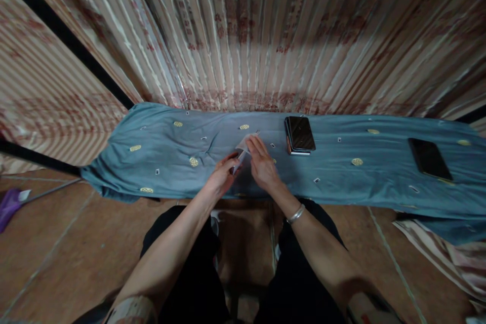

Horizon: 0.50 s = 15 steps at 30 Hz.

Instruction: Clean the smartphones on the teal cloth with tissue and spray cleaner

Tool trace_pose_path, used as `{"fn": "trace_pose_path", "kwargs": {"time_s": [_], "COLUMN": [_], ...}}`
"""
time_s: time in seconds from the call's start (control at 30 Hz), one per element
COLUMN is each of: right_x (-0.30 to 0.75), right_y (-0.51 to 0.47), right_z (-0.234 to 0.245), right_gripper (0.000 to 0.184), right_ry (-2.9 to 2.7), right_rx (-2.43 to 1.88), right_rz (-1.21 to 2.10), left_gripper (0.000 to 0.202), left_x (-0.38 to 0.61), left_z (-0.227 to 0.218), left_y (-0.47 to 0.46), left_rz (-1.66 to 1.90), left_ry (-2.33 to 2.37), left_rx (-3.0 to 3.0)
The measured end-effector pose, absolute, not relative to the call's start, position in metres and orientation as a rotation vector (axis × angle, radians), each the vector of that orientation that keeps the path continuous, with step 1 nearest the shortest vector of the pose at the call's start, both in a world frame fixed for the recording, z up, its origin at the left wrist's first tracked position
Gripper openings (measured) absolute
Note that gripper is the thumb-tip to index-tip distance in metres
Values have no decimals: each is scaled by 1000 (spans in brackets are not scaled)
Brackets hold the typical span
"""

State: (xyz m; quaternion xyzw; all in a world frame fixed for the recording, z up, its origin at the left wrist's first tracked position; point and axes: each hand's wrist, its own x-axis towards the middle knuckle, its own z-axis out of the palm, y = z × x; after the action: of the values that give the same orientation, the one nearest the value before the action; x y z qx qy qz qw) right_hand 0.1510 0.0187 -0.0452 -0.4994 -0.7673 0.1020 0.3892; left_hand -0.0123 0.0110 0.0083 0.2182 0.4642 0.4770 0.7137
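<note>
The head camera is showing the left hand point(222, 174) clamping a slim dark-and-pale object point(236, 163), too small to identify, while the right hand point(263, 164) is pinching a thin translucent sheet point(243, 146) just beside it, both hands working close together over the blue-green patterned cloth point(334, 182). To their right a stack of phones point(299, 134) is lying toward the far edge, with a single dark phone point(430, 159) resting farther right. A striped floral curtain point(243, 35) is hanging behind, and brown floor tiles point(56, 243) are showing on the near side.
</note>
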Motion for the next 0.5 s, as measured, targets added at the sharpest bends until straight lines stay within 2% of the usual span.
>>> {"fn": "trace_pose_path", "kwargs": {"time_s": [0.13,0.4,0.5], "right_x": [129,124,134], "right_y": [10,7,13], "right_z": [-55,-56,-52], "right_gripper": [65,63,61], "right_ry": [-1993,-2008,-1960], "right_rx": [-1154,-1122,-1173], "right_rz": [260,222,217], "left_gripper": [12,15,24], "left_x": [-13,-16,-17], "left_z": [12,15,10], "left_y": [13,13,14], "left_rz": [1116,1145,1130], "left_ry": [1017,992,968], "left_rx": [478,535,517]}}
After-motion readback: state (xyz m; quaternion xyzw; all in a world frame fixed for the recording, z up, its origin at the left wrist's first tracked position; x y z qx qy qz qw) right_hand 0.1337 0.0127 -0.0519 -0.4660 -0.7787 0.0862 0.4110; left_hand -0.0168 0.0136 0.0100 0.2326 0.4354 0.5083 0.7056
